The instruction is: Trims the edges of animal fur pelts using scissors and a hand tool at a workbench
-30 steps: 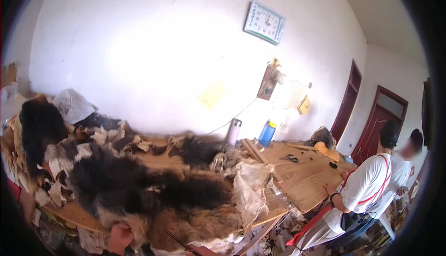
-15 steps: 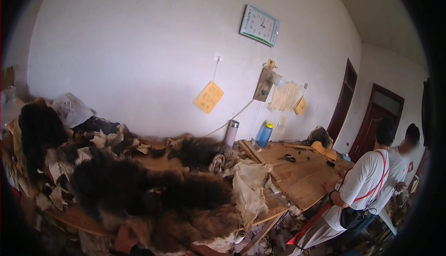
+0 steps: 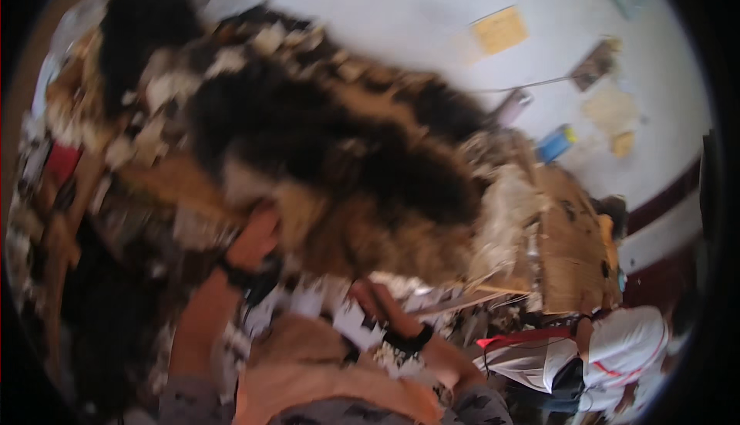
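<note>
A large fur pelt [image 3: 362, 155], black with tan and pale patches, lies across the near part of the cluttered work table [image 3: 185, 186]. The picture is blurred. My left hand [image 3: 258, 236], with a dark band on the wrist, has its fingers closed on the pelt's near edge, partly hidden in the fur. My right hand [image 3: 370, 301] is just below the pelt, right of my left, closed round a thin dark tool [image 3: 356, 274] that is too smeared to tell exactly.
Fur scraps [image 3: 277, 39] are heaped behind the pelt. A lilac bottle [image 3: 515, 106] and blue bottle [image 3: 555, 143] stand by the wall. To the right are a wooden board [image 3: 574, 240] and two people in white shirts [image 3: 620, 344]. Scraps [image 3: 116, 294] fill the space below the table.
The camera has swung down toward my hands, so the wall and clock moved up in view and my forearms came in. My hands appear to keep their holds on pelt and tool.
</note>
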A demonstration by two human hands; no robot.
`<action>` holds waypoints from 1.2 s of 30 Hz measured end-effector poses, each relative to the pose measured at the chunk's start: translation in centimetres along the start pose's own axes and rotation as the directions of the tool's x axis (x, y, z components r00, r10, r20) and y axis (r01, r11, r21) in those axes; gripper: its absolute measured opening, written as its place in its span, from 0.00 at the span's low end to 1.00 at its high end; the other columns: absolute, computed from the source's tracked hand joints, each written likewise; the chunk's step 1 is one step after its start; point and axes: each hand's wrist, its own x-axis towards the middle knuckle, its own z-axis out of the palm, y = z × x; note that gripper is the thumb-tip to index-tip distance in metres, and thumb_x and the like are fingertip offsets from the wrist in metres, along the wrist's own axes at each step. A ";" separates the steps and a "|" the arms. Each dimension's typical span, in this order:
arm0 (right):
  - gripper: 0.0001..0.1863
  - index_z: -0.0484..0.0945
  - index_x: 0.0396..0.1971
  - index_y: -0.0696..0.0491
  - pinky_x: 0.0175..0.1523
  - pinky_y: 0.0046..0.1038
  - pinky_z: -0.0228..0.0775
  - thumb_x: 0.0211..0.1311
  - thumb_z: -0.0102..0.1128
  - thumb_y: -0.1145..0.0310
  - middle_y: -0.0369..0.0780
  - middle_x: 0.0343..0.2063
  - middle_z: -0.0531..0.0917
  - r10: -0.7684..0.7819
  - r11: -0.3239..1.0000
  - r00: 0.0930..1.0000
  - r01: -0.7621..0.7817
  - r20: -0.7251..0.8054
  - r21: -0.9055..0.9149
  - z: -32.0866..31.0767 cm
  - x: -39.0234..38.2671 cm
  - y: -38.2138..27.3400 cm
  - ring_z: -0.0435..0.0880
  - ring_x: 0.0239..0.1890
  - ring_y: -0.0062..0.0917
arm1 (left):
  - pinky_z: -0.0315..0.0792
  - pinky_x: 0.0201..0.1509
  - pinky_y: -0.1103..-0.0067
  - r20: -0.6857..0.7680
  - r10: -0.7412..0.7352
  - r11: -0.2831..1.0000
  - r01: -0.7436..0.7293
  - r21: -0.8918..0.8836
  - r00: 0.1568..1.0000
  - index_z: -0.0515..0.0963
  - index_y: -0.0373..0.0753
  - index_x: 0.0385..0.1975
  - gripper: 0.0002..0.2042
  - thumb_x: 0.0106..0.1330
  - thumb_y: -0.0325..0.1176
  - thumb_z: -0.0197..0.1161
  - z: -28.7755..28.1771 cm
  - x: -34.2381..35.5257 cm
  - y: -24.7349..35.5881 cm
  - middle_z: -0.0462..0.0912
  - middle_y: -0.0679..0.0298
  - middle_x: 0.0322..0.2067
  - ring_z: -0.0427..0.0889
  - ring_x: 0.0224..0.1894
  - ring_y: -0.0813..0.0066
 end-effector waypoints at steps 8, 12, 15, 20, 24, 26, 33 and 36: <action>0.28 0.68 0.36 0.57 0.21 0.19 0.65 0.61 0.33 0.45 0.37 0.19 0.76 0.034 0.999 0.992 -0.029 -0.123 0.037 0.0 1.7 -1.6 0.70 0.18 0.16 | 0.68 0.46 0.75 -0.166 -0.327 0.596 0.066 -0.800 0.930 0.69 0.40 0.41 0.11 0.58 0.28 0.52 -0.4 0.0 -0.3 0.74 0.66 0.39 0.73 0.44 0.72; 0.28 0.69 0.35 0.58 0.22 0.19 0.65 0.61 0.35 0.45 0.38 0.19 0.76 0.074 0.997 0.994 -0.072 -0.080 0.025 -0.4 1.7 -1.1 0.71 0.18 0.17 | 0.66 0.50 0.74 -0.131 -0.316 0.608 0.095 -0.788 0.939 0.67 0.40 0.43 0.14 0.58 0.35 0.54 -1.3 -3.3 3.0 0.73 0.66 0.42 0.71 0.47 0.70; 0.27 0.69 0.32 0.59 0.24 0.19 0.64 0.61 0.37 0.46 0.38 0.19 0.76 0.058 0.993 0.995 -0.066 -0.077 -0.102 -1.0 1.6 -0.6 0.71 0.19 0.17 | 0.66 0.52 0.73 -0.071 -0.264 0.499 0.074 -0.864 0.962 0.66 0.39 0.46 0.17 0.58 0.37 0.56 -2.2 -5.0 2.3 0.73 0.64 0.43 0.71 0.48 0.70; 0.18 0.69 0.37 0.56 0.27 0.20 0.65 0.60 0.44 0.55 0.36 0.20 0.76 -0.103 0.933 0.995 0.093 -0.011 -0.347 -0.3 1.0 0.1 0.72 0.20 0.18 | 0.70 0.44 0.79 -0.097 -0.396 0.547 0.150 -0.824 0.913 0.68 0.38 0.45 0.16 0.59 0.35 0.56 -1.6 -6.3 1.8 0.74 0.64 0.40 0.73 0.42 0.76; 0.18 0.68 0.38 0.56 0.31 0.27 0.67 0.59 0.46 0.56 0.43 0.20 0.76 -0.176 0.817 0.978 0.207 0.109 -0.538 0.8 0.7 -0.5 0.76 0.24 0.30 | 0.67 0.32 0.84 0.024 -0.445 0.712 0.370 -0.596 0.895 0.70 0.40 0.42 0.13 0.59 0.35 0.56 -3.5 -7.4 -0.5 0.74 0.69 0.32 0.71 0.30 0.82; 0.18 0.68 0.39 0.57 0.32 0.27 0.66 0.58 0.46 0.56 0.45 0.20 0.75 -0.206 0.782 0.970 0.245 0.132 -0.573 1.1 0.9 -0.5 0.76 0.24 0.33 | 0.62 0.25 0.85 -0.113 -0.501 0.731 0.349 -0.586 0.858 0.72 0.41 0.36 0.10 0.57 0.36 0.58 -3.5 -7.3 -1.1 0.72 0.73 0.24 0.66 0.22 0.86; 0.19 0.68 0.39 0.57 0.33 0.29 0.68 0.58 0.46 0.56 0.46 0.22 0.78 -0.218 0.793 0.971 0.232 0.093 -0.563 0.8 1.2 0.3 0.79 0.28 0.36 | 0.69 0.27 0.80 -0.160 -0.283 0.763 0.323 0.560 0.946 0.75 0.36 0.23 0.15 0.52 0.44 0.61 1.8 -8.7 -2.0 0.76 0.60 0.19 0.76 0.24 0.73; 0.19 0.68 0.39 0.57 0.33 0.29 0.68 0.58 0.47 0.55 0.46 0.21 0.77 -0.214 0.788 0.974 0.218 0.077 -0.576 0.8 1.0 0.5 0.79 0.26 0.36 | 0.69 0.26 0.77 -0.403 -0.001 0.441 0.362 0.821 0.915 0.74 0.36 0.20 0.15 0.53 0.43 0.61 4.2 -7.2 1.4 0.75 0.60 0.16 0.76 0.22 0.72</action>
